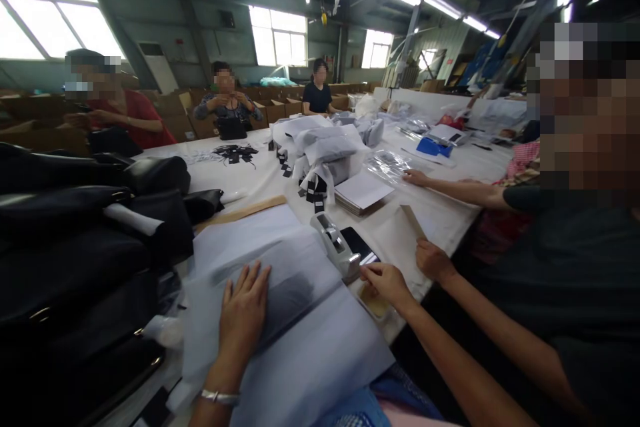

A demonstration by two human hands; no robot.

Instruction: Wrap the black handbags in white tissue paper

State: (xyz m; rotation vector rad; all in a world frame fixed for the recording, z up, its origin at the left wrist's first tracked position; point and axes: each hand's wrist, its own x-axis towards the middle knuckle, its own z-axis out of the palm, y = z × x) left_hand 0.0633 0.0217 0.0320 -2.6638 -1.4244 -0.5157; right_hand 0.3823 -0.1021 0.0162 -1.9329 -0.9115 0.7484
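With clock directions taken from the white paper on the work surface [263,147], black bags [75,233] with gold-coloured metal parts are heaped at nine o'clock. Across the surface, a person in red [145,113] sits at ten o'clock, and a person in a patterned top [200,109] at eleven, both hands raised. The wearer's left hand [245,307] is spread flat, palm down, holding nothing in its grasp and pressing on the white paper [310,347]. A dark shape [293,297] shows through the paper under and beside the fingers. A silvery bracelet [220,397] circles the wrist. White-wrapped bundles [333,143] are piled between twelve and one o'clock, black tags [315,192] hanging from the near side. At two o'clock, a grey tape dispenser [345,257] stands just beside the paper, a dark phone [356,243] next to it and a stack of white sheets [365,190] beyond. At three o'clock, the wearer's right hand [387,285] has thumb and fingers pinched together at the dispenser's near end; whether tape lies between them cannot be told. Farther right, a neighbour's hand [434,260] grips a brown strip [412,221].
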